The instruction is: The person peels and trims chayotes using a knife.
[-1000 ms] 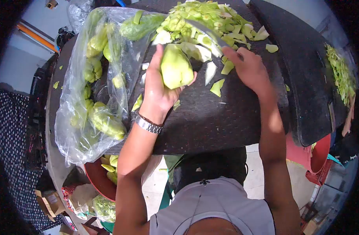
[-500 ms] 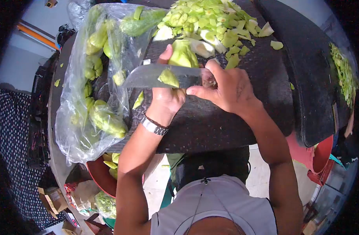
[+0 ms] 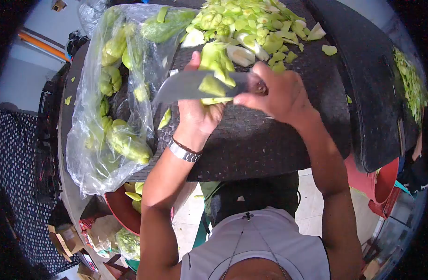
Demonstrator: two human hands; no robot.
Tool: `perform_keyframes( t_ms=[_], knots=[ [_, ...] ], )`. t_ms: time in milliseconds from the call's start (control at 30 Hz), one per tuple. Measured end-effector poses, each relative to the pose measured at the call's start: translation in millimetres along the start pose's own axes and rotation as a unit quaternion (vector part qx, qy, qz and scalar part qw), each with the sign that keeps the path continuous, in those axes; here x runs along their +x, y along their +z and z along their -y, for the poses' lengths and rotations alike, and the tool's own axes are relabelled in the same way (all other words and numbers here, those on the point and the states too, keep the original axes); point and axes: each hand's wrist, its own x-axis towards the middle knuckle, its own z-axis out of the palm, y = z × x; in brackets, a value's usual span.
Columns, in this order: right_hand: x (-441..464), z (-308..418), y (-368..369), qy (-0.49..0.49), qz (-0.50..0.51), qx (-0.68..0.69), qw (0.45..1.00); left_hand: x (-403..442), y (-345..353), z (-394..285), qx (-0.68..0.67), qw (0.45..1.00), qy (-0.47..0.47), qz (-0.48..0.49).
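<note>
A pale green chayote (image 3: 213, 55) is gripped in my left hand (image 3: 195, 114), over the dark table; the knife hides part of both. My right hand (image 3: 284, 95) is closed round the handle of a broad knife (image 3: 176, 87). Its blade lies across the front of the chayote, blurred by motion. One cut piece (image 3: 211, 87) clings to the flat of the blade, and a thin slice stands at its upper edge against the chayote. Beyond my hands is a heap of cut chayote pieces (image 3: 251, 23).
At left, a clear plastic bag (image 3: 90, 154) holds several whole chayotes. A black board or tabletop (image 3: 372, 116) adjoins on the right, with shredded green pieces (image 3: 410, 86) past it. Red tubs (image 3: 386, 184) stand below the table on both sides.
My right hand and the knife have shifted slightly, and the blade is now blurred. A thin slice now shows at the blade's upper edge, and another green strip shows just below the blade.
</note>
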Motion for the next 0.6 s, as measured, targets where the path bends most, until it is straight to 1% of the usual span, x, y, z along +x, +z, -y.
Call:
perform_keyframes(
  t_ms=[67, 167, 233, 267, 300, 333, 367, 400, 500, 567, 600],
  knots=[
    [-1.0, -3.9, 1.7, 0.002, -0.020, 0.017, 1.000, 0.7, -1.9, 0.1, -0.007, 1.000, -0.005, 0.006],
    [0.3, 1.0, -2.8, 0.008, 0.011, 0.006, 1.000, 1.1, 1.6, -2.6, -0.011, 1.000, -0.002, 0.025],
    [2.5, -8.4, -7.1, 0.032, 0.010, -0.031, 0.999, -0.9, -0.9, -2.0, -0.030, 0.999, -0.014, 0.043],
    [3.5, -17.8, -10.8, 0.047, 0.008, -0.050, 0.998, -1.8, -8.8, -1.3, -0.026, 0.998, -0.004, 0.055],
    [2.9, -41.5, -13.9, 0.011, -0.011, -0.116, 0.993, -2.0, -4.3, -8.7, 0.017, 0.997, -0.041, 0.065],
    [1.6, -75.4, -16.0, -0.027, -0.032, -0.183, 0.982, -1.0, -4.2, -12.1, 0.012, 0.995, -0.041, 0.094],
    [6.3, -67.4, -24.9, 0.094, -0.021, -0.130, 0.987, -0.7, -4.3, -13.0, 0.007, 0.991, -0.045, 0.122],
    [10.6, -59.5, -33.6, 0.215, -0.021, -0.082, 0.973, 0.2, -3.2, -12.1, 0.013, 0.993, -0.044, 0.106],
    [13.5, -45.3, -20.5, 0.284, -0.019, 0.049, 0.957, 4.1, -2.8, -9.4, 0.029, 0.998, -0.029, 0.040],
    [11.5, -31.1, -15.0, 0.260, -0.010, 0.066, 0.963, 11.3, -6.3, -8.3, 0.042, 0.999, -0.015, -0.024],
    [10.1, -22.6, -14.1, 0.247, -0.005, 0.072, 0.966, 9.7, -4.1, -9.3, 0.066, 0.997, -0.014, -0.035]
  ],
)
